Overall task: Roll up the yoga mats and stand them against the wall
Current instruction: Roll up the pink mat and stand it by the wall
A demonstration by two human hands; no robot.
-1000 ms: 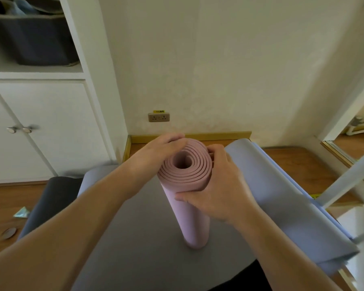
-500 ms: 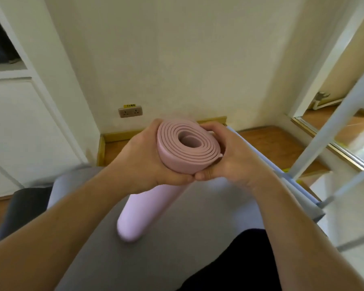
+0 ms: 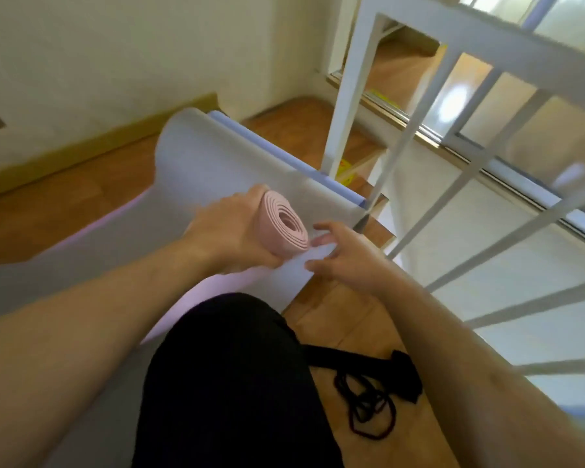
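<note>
Pink foam roll (image 3: 282,228) is gripped at its spiral end by the left hand (image 3: 232,233), fingers wrapped round it. Its long axis runs away left behind that hand, hidden. The right hand (image 3: 343,258) hangs just beside the end, fingers loosely spread, holding nothing. Grey mat (image 3: 213,163) lies unrolled beneath.

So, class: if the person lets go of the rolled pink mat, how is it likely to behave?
The pink mat is wound in loose spiral layers, so it may spring open. The left hand grips it alone, so it is probably light. Being a cylinder, it could roll across the grey mat if laid down. The right hand hovers beside it.
</note>
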